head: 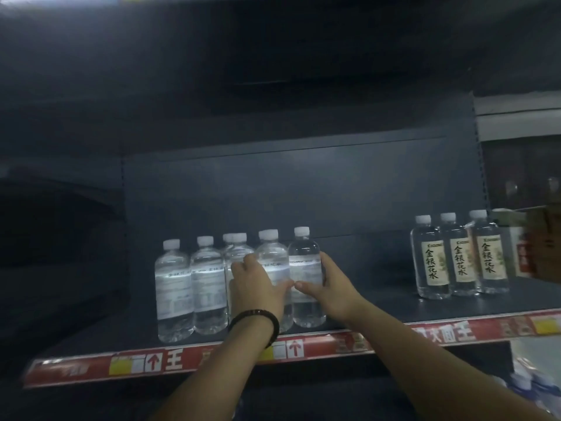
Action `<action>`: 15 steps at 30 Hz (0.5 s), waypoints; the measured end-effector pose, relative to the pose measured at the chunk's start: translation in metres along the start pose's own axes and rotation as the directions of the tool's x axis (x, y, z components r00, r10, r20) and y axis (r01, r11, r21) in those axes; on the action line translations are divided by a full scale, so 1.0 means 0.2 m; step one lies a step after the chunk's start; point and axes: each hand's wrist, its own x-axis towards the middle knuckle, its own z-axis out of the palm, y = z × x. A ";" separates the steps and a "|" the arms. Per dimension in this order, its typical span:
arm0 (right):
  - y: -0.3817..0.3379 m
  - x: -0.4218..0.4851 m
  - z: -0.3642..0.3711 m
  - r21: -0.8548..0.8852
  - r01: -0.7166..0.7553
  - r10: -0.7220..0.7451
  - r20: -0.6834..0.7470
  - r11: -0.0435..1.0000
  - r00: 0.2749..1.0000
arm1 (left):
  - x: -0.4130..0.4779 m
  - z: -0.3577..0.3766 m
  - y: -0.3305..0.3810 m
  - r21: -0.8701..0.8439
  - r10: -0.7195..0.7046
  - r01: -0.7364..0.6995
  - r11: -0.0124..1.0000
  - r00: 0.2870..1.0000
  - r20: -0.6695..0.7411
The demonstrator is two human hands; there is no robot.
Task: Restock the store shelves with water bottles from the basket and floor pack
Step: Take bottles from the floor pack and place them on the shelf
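Water bottles (pixel 174 287) line only the shelf's (pixel 373 302) front left, three labelled bottles (pixel 461 259) stand at its right end, and your left grip (pixel 258 287) and right grip (pixel 334 284) each curl round one, so much restocking likely remains.

The person's left forearm (pixel 212 378) is bare along all its visible length, from the 6 o'clock edge of the view up to the wrist. At 6 o'clock of the left grip (pixel 258 284), a bare hand, a bracelet (pixel 258 322) circles the wrist. It is a dark, nearly black band, seemingly of rounded beads, with a faint reddish-brown sheen on its upper edge, and it looks thickest at its 3 o'clock end. The right forearm (pixel 425 360) is bare too, from the 5 o'clock corner to the wrist. The right grip (pixel 331 287) is an ungloved hand. The dim, soft picture hides finer detail such as nails or marks.
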 end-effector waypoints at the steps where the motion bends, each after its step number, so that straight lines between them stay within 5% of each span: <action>1: 0.01 0.01 0.00 -0.024 -0.004 0.004 0.023 1.000 1.000 | 0.00 0.00 -0.02 0.015 0.013 -0.013 1.000 1.000 -0.003; 6: 0.03 0.04 -0.05 -0.179 -0.050 0.065 0.081 0.983 0.995 | -0.05 0.03 -0.11 0.016 0.065 -0.065 0.998 0.998 0.001; 15: 0.06 0.10 0.07 -0.377 -0.105 0.098 -0.039 0.920 0.994 | -0.03 0.09 -0.12 0.065 0.043 -0.044 0.997 0.999 0.026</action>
